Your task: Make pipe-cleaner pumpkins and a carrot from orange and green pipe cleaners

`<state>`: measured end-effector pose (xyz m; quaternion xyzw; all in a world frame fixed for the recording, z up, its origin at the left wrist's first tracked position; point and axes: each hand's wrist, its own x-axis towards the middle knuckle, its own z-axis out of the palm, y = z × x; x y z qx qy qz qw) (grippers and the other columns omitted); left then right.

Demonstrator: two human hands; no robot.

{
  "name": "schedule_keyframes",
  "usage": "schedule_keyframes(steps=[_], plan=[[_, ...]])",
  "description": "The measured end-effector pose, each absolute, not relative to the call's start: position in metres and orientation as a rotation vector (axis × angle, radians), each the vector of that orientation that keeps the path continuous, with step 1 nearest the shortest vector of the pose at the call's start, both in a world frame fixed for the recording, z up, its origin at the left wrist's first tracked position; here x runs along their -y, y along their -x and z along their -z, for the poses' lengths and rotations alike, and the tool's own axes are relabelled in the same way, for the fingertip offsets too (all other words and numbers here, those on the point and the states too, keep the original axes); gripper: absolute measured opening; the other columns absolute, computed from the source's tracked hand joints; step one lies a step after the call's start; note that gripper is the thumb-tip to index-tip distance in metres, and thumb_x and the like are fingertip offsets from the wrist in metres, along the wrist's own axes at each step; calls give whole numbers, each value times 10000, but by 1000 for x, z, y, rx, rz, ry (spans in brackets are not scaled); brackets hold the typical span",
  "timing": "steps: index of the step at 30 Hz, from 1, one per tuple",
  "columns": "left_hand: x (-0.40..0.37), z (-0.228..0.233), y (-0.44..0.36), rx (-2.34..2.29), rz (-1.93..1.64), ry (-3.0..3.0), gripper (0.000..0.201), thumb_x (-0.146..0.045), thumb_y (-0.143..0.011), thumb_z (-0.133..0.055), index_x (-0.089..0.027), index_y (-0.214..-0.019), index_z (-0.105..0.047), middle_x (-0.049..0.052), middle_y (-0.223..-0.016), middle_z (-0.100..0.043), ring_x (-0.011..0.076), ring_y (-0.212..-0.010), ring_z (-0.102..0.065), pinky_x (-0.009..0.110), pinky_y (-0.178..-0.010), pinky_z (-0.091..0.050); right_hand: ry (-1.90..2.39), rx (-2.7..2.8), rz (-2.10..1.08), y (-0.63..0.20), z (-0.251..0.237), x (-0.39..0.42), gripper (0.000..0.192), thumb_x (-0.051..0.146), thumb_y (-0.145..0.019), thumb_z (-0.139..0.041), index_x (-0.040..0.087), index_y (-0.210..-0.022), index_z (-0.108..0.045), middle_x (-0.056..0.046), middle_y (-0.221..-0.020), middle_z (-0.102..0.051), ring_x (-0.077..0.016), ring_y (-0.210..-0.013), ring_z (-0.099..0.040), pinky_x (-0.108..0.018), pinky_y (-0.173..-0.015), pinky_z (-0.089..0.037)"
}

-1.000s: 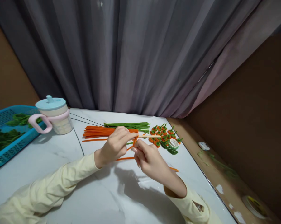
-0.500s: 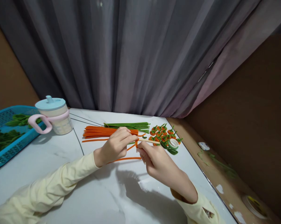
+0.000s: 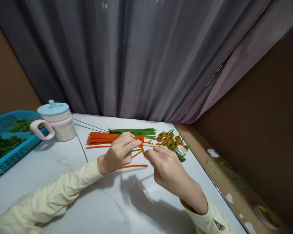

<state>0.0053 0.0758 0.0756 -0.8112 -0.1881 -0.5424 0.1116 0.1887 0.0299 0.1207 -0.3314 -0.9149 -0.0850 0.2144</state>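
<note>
My left hand [image 3: 123,149] is closed on a thin wooden stick [image 3: 149,145] that points to the right. An orange pipe cleaner [image 3: 143,150] loops at the stick near my left fingertips, and its end runs to my right hand [image 3: 167,165], which pinches it. Behind my left hand lies a bundle of orange pipe cleaners [image 3: 101,138], with green pipe cleaners [image 3: 146,132] beyond it. Small orange shapes with green tops [image 3: 171,138] cluster beyond my right hand. Beside them is a white-and-green tape roll [image 3: 181,149].
At the left stand a lidded cup [image 3: 63,130] with a pink handle and a blue basket [image 3: 19,159] holding green leafy pieces. A loose orange pipe cleaner [image 3: 132,167] lies in front. Grey curtains [image 3: 136,58] hang behind the white table [image 3: 93,201].
My right hand has moved slightly right and down, drawing the orange pipe cleaner out from the stick. My left hand has barely moved.
</note>
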Motion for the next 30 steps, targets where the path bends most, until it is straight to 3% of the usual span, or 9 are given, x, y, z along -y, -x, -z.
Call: schedule_keyframes(steps=[5, 9, 12, 17, 25, 30], plan=[[-70, -82, -6, 533, 1545, 2443, 320, 40, -777, -362, -158, -921, -569, 44, -675, -567, 161, -655, -514, 304, -644, -482, 739, 2534, 549, -196, -131, -35, 323, -47, -816, -295, 166, -686, -499, -28, -591, -458, -170, -602, -333, -300, -599, -265], [-62, -94, -7, 662, 1523, 2629, 266, 13, -820, -358, -151, -837, -566, 35, -654, -567, 133, -591, -486, 240, -560, -431, 727, 2500, 547, -206, -132, -46, 348, -31, -865, -267, 171, -703, -500, -25, -596, -460, -170, -610, -338, -294, -586, -262], [-59, -101, -6, 773, 1574, 2759, 215, -46, -867, -394, -148, -801, -571, 25, -653, -582, 117, -571, -507, 215, -548, -426, 725, 2511, 324, -213, -125, -60, 308, -22, -851, -297, 169, -749, -517, -21, -607, -474, -162, -622, -369, -268, -575, -282], [-57, -105, -5, 920, 1640, 2906, 198, -158, -917, -423, -147, -809, -588, 29, -662, -619, 122, -576, -565, 213, -553, -437, 760, 2490, -324, -214, -117, -72, 220, 40, -831, -359, 167, -794, -534, -7, -663, -546, -116, -601, -470, -210, -569, -349], [-54, -108, -5, 695, 1557, 2883, 233, -69, -885, -365, -156, -817, -570, 31, -652, -594, 119, -556, -487, 226, -539, -413, 1079, 2074, -1367, -201, -123, -56, 246, 313, -897, -376, 192, -691, -435, 16, -508, -556, -123, -448, -552, -212, -465, -414], [-57, -106, -4, 718, 1596, 2887, 184, -76, -893, -418, -151, -984, -559, 55, -812, -650, 122, -677, -592, 209, -608, -462, 1073, 1984, -1193, -196, -116, -56, 246, 312, -863, -400, 204, -643, -379, 70, -488, -352, -73, -407, -329, -183, -414, -284]])
